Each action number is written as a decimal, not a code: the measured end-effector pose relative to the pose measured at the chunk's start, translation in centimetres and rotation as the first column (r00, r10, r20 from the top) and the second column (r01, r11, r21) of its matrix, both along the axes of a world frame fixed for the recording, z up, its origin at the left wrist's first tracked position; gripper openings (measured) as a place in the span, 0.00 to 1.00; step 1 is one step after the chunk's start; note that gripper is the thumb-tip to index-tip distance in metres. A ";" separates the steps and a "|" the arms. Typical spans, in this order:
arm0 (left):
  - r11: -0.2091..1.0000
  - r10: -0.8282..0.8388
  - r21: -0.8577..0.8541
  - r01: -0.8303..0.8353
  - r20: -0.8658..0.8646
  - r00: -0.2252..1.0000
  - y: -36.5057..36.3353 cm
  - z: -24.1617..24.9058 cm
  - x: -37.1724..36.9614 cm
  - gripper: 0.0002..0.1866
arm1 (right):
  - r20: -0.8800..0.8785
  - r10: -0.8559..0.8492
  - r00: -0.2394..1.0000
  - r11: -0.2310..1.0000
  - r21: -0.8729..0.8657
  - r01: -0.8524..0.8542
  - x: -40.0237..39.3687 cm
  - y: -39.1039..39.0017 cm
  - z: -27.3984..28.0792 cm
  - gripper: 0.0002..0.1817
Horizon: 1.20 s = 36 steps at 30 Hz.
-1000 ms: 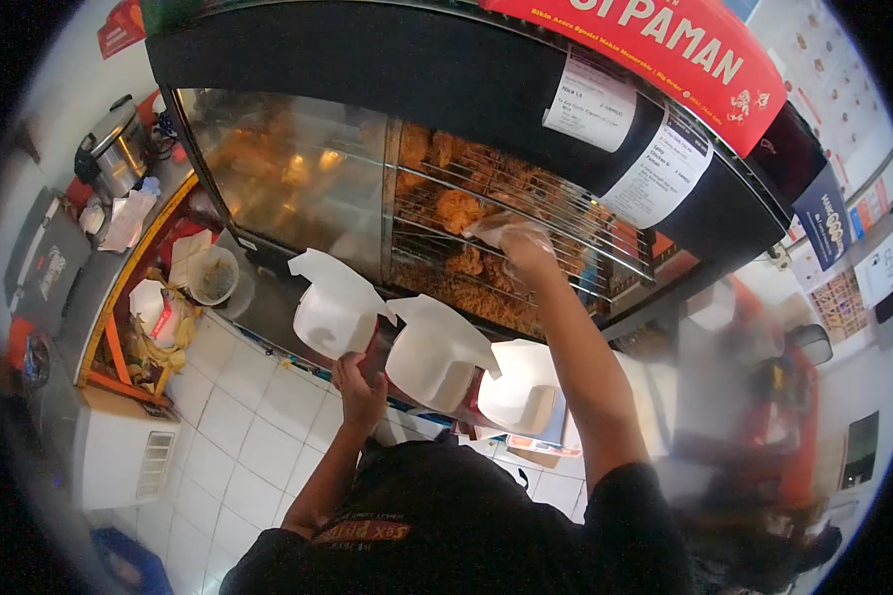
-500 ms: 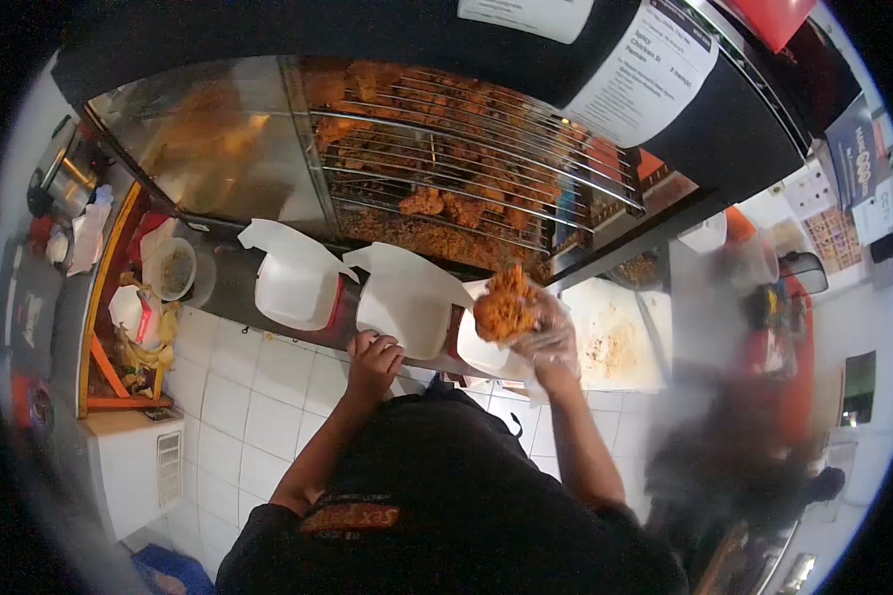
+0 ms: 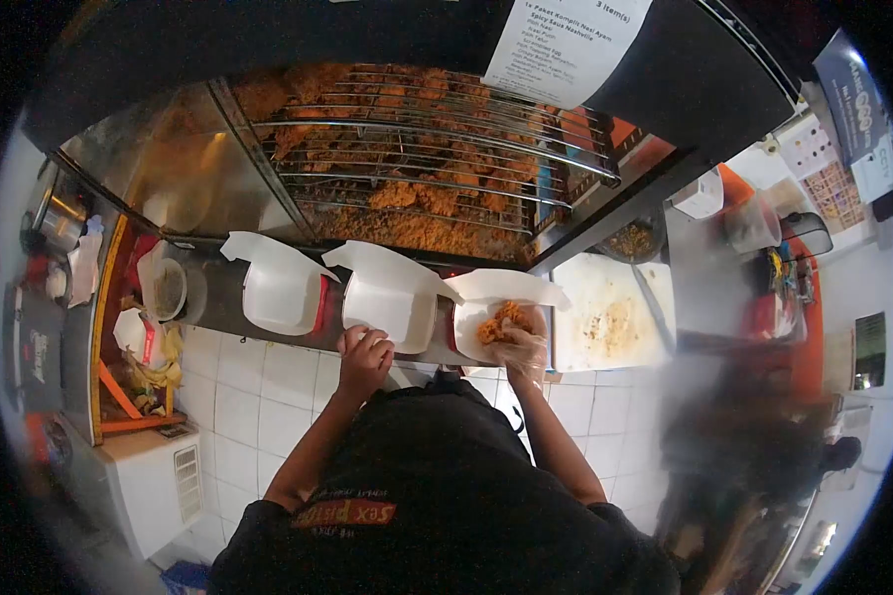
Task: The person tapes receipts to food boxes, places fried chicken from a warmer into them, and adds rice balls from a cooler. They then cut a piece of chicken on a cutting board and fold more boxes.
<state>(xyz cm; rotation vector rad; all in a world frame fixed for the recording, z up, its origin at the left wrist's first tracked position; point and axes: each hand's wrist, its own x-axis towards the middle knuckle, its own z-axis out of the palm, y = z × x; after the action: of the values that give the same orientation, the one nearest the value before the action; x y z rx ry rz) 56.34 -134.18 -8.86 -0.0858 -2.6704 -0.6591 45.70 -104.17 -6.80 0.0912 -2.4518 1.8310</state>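
Observation:
Three open white paper takeaway boxes stand in a row on the counter: a left box [image 3: 280,295], a middle box [image 3: 392,302] and a right box [image 3: 466,327]. My left hand [image 3: 364,360] is closed, its fingers curled at the near left corner of the middle box. My right hand [image 3: 522,353], in a clear plastic glove, reaches into the right box. Its fingers are closed round a piece of fried chicken [image 3: 504,322], low inside this box. The left and middle boxes hold nothing that I can see.
Behind the boxes, a heated cabinet has a wire rack [image 3: 437,139] with fried chicken. A stained white cutting board [image 3: 610,307] lies at right, with tongs or a long utensil along it. At left are a plastic tub [image 3: 170,288] and an orange-edged bin [image 3: 139,397]. A blurred person [image 3: 764,466] stands at right.
My right hand has lowered the fried chicken from above the right box down into it. My left hand stays by the middle box. The head view has shifted slightly.

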 end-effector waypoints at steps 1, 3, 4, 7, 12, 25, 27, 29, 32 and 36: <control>1.000 0.002 0.000 -0.002 0.003 1.000 0.1 0.0 0.1 0.07 | 0.003 0.002 1.000 1.000 0.000 -0.002 0.3 0.1 0.6 0.14; 0.999 0.027 0.020 -0.027 -0.014 1.000 0.2 -0.1 0.2 0.07 | 0.054 -0.041 0.998 0.998 0.046 0.039 0.7 0.5 2.0 0.17; 0.999 0.035 0.021 -0.035 -0.010 0.999 0.2 -0.3 0.1 0.07 | 0.058 -0.034 0.998 0.998 0.047 0.031 0.8 0.7 2.4 0.17; 0.998 0.051 0.044 -0.049 -0.043 0.998 0.4 -0.6 -0.2 0.07 | -0.070 -0.021 0.997 0.864 0.501 0.053 1.2 2.1 2.6 0.11; 0.997 0.069 0.040 -0.068 -0.020 0.997 1.0 -0.5 -0.2 0.08 | -0.004 0.052 0.999 0.914 0.404 -0.046 0.6 3.8 1.4 0.28; 0.968 0.237 0.083 -0.237 0.008 0.971 1.4 0.0 -0.1 0.20 | -0.006 0.351 0.936 0.922 0.180 -0.344 0.8 -10.6 3.6 0.16; 0.970 0.224 0.103 -0.222 -0.003 0.975 1.3 -0.1 -0.2 0.21 | 0.182 0.344 0.921 0.933 0.048 -0.357 0.2 -11.5 2.0 0.23; 0.972 0.216 0.098 -0.213 -0.018 0.976 1.3 -0.3 -0.2 0.22 | 0.084 0.287 0.954 0.929 0.218 -0.298 0.4 -11.6 1.2 0.23; 0.979 0.195 0.065 -0.193 -0.027 0.980 1.2 -0.9 -0.1 0.23 | 0.091 0.268 0.959 0.935 0.215 -0.282 -0.4 -12.1 5.4 0.21; 0.985 0.163 0.051 -0.167 0.063 0.985 1.3 -1.3 0.3 0.25 | -0.367 0.451 0.814 0.887 0.087 -0.453 -3.9 -17.5 20.1 0.19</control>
<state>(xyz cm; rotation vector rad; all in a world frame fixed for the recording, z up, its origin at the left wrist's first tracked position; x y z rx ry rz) 56.64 -132.86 -10.17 0.1711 -2.6757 -0.6915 41.79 -121.65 13.26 1.0135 -2.2719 1.7497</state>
